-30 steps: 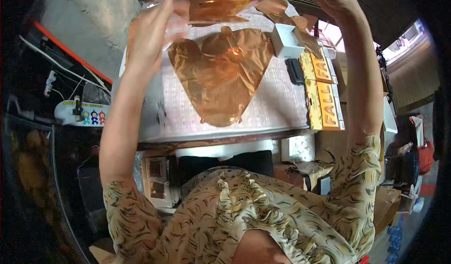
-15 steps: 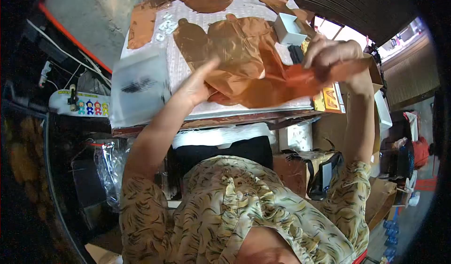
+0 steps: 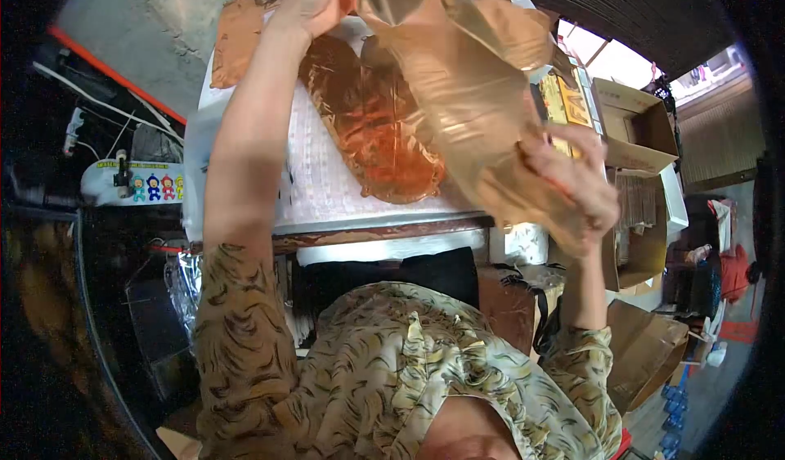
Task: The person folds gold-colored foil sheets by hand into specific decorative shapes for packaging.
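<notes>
A thin, shiny copper-coloured foil piece (image 3: 458,76) is stretched in the air between my two hands. My left hand (image 3: 323,2), at the top edge of the view, is closed on its upper left end. My right hand (image 3: 572,178), blurred by motion, grips its lower right end. Under it, another copper-coloured foil piece (image 3: 388,145) with a rounded end lies flat on the white quilted table cover (image 3: 307,190). The raised foil hides part of the table behind it.
A flat orange-brown piece (image 3: 237,39) lies at the table's back left. Beyond the right edge are a yellow printed box (image 3: 572,104) and open cardboard boxes (image 3: 630,125). A small decorated board (image 3: 135,184) is at the left.
My left hand has moved up and away and now holds foil. My right hand has moved down towards me. The foil has been lifted and spread, uncovering the piece below.
</notes>
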`<state>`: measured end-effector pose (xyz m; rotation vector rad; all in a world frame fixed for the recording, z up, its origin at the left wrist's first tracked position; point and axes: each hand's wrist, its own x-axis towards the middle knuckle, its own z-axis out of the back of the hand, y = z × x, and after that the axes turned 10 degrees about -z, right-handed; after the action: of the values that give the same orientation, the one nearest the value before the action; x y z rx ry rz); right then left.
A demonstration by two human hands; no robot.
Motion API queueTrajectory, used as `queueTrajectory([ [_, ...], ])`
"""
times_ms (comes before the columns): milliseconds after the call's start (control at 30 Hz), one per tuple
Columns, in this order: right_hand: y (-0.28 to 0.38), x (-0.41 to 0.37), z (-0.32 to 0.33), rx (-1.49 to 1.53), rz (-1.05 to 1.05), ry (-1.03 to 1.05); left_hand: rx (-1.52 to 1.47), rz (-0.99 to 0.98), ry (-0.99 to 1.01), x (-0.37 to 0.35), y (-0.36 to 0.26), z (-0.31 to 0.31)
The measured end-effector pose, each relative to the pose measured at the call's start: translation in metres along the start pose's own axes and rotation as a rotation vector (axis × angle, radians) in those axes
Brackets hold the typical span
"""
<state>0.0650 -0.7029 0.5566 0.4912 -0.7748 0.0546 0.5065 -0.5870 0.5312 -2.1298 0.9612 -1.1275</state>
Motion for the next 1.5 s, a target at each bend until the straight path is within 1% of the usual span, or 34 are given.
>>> queueTrajectory([
  [33,-0.008,-0.01,-0.016,-0.042,0.001,0.007,-0.178,-0.079,0.209,0.008,0.009,0.016],
  [67,-0.015,-0.019,-0.03,-0.083,0.006,0.014,-0.176,-0.079,0.205,0.005,0.013,0.014],
  [133,-0.023,-0.033,-0.056,-0.122,-0.11,0.113,0.707,0.176,-0.23,-0.007,0.03,0.009],
  [167,-0.029,-0.039,-0.072,-0.08,-0.169,0.136,0.688,0.15,-0.219,-0.009,0.041,0.013],
  [200,-0.033,-0.044,-0.086,-0.039,-0.228,0.158,0.816,0.19,-0.334,-0.011,0.056,0.016],
  [267,-0.037,-0.05,-0.105,-0.028,-0.292,0.211,0.937,0.244,-0.273,-0.01,0.079,0.049],
  [300,-0.035,-0.049,-0.111,0.013,-0.322,0.222,0.935,0.247,-0.273,-0.011,0.09,0.065],
  [367,-0.041,-0.055,-0.125,-0.004,-0.299,0.231,1.268,0.233,-0.251,-0.016,0.103,0.079],
  [400,-0.041,-0.058,-0.129,0.003,-0.305,0.25,1.261,0.245,-0.253,-0.021,0.107,0.087],
  [467,-0.034,-0.053,-0.133,0.013,-0.3,0.277,1.399,0.218,-0.342,-0.034,0.094,0.076],
  [500,-0.032,-0.051,-0.135,0.021,-0.285,0.295,1.574,0.123,-0.35,-0.043,0.086,0.068],
  [533,-0.032,-0.051,-0.138,0.023,-0.287,0.3,1.572,0.129,-0.352,-0.054,0.075,0.068],
  [600,-0.032,-0.053,-0.143,0.006,-0.265,0.278,1.626,0.165,-0.251,-0.079,0.058,0.068],
  [633,-0.037,-0.058,-0.143,0.006,-0.256,0.328,1.641,0.18,-0.205,-0.093,0.047,0.044],
  [667,-0.037,-0.058,-0.139,0.004,-0.26,0.336,1.653,0.195,-0.161,-0.113,0.035,0.016],
  [733,-0.032,-0.05,-0.123,-0.069,-0.262,0.487,1.512,0.205,-0.179,-0.15,0.027,-0.014],
  [767,-0.03,-0.047,-0.114,-0.048,-0.31,0.555,1.505,0.212,-0.183,-0.165,0.022,-0.03],
  [800,-0.026,-0.036,-0.102,-0.009,-0.335,0.594,1.431,0.172,-0.16,-0.178,0.018,-0.044],
  [833,-0.028,-0.031,-0.095,0.102,-0.395,0.573,1.354,0.136,-0.138,-0.188,0.019,-0.051],
  [867,-0.031,-0.026,-0.092,0.211,-0.455,0.55,1.343,0.147,-0.14,-0.197,0.023,-0.051],
  [933,-0.036,-0.014,-0.1,0.233,-0.54,0.394,1.525,-0.076,-0.026,-0.212,0.035,-0.047],
  [967,-0.043,-0.007,-0.112,-0.021,-0.412,0.363,1.522,-0.08,-0.03,-0.217,0.042,-0.044],
  [1000,-0.051,-0.001,-0.126,-0.027,-0.407,0.366,1.547,-0.156,0.0,-0.22,0.051,-0.042],
  [1033,-0.06,0.002,-0.142,-0.178,-0.328,0.338,1.571,-0.233,0.031,-0.222,0.057,-0.041],
  [1067,-0.07,0.004,-0.159,-0.327,-0.25,0.306,1.57,-0.239,0.029,-0.222,0.06,-0.042],
  [1100,-0.081,0.003,-0.174,-0.44,-0.243,0.339,1.562,-0.234,0.06,-0.222,0.064,-0.044],
  [1133,-0.086,0.0,-0.186,-0.447,-0.24,0.335,1.555,-0.233,0.091,-0.222,0.066,-0.044],
  [1200,-0.092,0.002,-0.204,-0.592,-0.167,0.334,1.565,-0.245,0.105,-0.223,0.069,-0.042],
  [1233,-0.088,0.003,-0.208,-0.623,-0.178,0.363,1.581,-0.22,0.123,-0.223,0.069,-0.042],
  [1300,-0.082,0.003,-0.211,-0.647,-0.186,0.387,1.591,-0.161,0.132,-0.225,0.071,-0.041],
  [1500,-0.075,0.0,-0.222,-0.65,-0.208,0.443,1.627,-0.177,0.115,-0.226,0.071,-0.042],
])
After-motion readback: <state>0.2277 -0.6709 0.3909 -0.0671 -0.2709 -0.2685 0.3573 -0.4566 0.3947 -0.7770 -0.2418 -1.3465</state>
